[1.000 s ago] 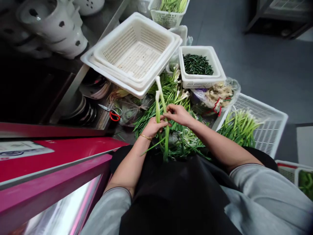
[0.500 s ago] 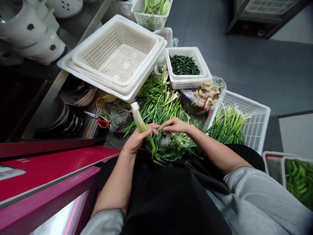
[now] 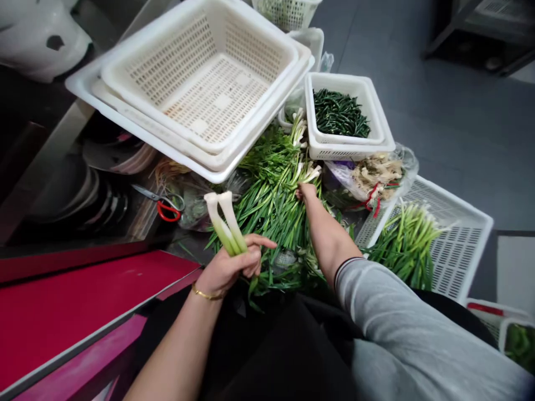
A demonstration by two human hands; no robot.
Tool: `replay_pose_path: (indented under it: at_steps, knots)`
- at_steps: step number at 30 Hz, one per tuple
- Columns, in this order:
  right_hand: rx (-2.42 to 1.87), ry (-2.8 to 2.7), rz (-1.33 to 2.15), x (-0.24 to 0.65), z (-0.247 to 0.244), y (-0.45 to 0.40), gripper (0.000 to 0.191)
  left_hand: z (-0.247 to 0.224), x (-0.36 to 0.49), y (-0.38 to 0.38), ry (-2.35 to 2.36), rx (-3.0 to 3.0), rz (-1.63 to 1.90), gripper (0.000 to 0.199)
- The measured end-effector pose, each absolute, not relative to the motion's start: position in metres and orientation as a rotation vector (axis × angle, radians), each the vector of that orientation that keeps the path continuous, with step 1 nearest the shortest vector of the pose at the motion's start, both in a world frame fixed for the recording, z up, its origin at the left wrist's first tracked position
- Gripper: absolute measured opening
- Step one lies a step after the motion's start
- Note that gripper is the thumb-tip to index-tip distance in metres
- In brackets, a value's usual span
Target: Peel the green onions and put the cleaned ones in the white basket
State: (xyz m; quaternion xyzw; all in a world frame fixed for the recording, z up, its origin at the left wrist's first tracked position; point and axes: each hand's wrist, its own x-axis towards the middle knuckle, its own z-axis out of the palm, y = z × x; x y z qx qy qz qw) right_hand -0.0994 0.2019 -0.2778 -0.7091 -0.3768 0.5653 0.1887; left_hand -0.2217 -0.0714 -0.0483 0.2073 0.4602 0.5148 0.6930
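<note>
My left hand (image 3: 236, 266) is closed round green onions (image 3: 227, 225), their two white ends sticking up and apart above the fist and their green leaves hanging below. Its index finger points out to the right. Farther forward, my right hand (image 3: 307, 192) has its fingers curled at the white ends of a pile of green onions (image 3: 270, 214); what lies between the fingertips is partly hidden. Trimmed leaves and scraps (image 3: 280, 278) lie between my forearms, close to the black apron.
Nested white baskets (image 3: 267, 120) stand ahead on the left, with red-handled scissors (image 3: 168, 210) below. A basket of dark green chillies (image 3: 340, 114) and a plastic bag of roots (image 3: 376, 172) are ahead right. More green onions (image 3: 407, 239) lie in a white crate (image 3: 463, 245).
My right hand has moved from beside the left hand forward to the pile. The green onions in my left hand now show two separate white ends. The view has shifted.
</note>
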Motion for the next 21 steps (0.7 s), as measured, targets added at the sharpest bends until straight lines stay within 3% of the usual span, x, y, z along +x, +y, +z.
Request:
replay_pose_path:
  at_steps: [6, 13, 17, 21]
  knots:
    - [-1.788, -0.861, 1.278, -0.014, -0.224, 0.179, 0.009, -0.061, -0.219, -0.068, 1.267, 0.498, 1.145, 0.029]
    - [-1.201, -0.904, 1.154, 0.117, -0.075, 0.136, 0.022, -0.061, -0.187, -0.081, 1.559, 0.850, 1.089, 0.035]
    - [-1.244, -1.160, 1.218, 0.114, -0.020, 0.077, 0.024, -0.033, -0.142, -0.084, 1.553, 1.099, 1.108, 0.034]
    - [-1.182, -1.372, 1.329, 0.073, 0.001, 0.024, 0.027, -0.023, -0.102, -0.081, 1.573, 1.342, 1.160, 0.032]
